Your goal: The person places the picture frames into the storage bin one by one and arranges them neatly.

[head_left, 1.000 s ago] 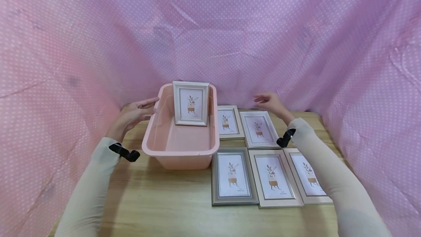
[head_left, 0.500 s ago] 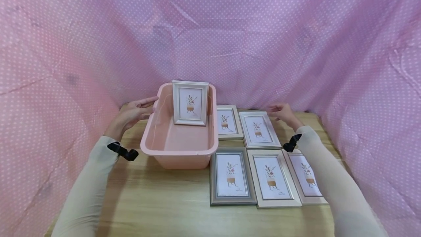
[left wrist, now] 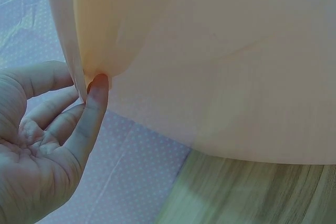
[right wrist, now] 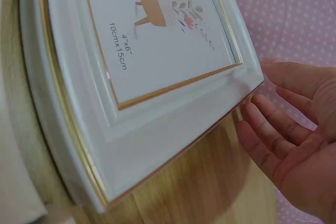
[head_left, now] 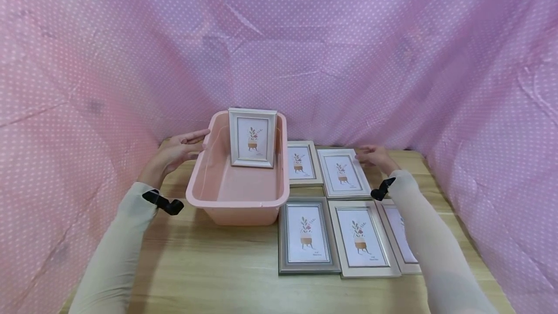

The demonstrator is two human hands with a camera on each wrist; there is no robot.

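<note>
A pink plastic basin (head_left: 237,203) stands on the table left of centre. My left hand (head_left: 174,153) holds its left rim, the thumb on one side of the lip and a finger (left wrist: 97,98) tucked beneath it. Inside the basin a white photo frame (head_left: 270,151) leans upright against the far end, its plant picture facing me. My right hand (head_left: 378,158) is at the upper right corner of another white photo frame (right wrist: 173,124), which lies flat. The right thumb is at the frame's edge and the other fingers, loosely bent, are low beside it.
Left of that white frame lies a cream frame (head_left: 317,178), partly hidden by the basin. In the front row are a grey frame (head_left: 283,236), another cream frame (head_left: 344,251) and one (head_left: 407,269) partly under my right sleeve. Pink dotted cloth (head_left: 279,62) surrounds the wooden table (head_left: 209,275).
My right hand has come down and to the right, from above the back of the white frame to its right edge. The left hand keeps its hold on the basin.
</note>
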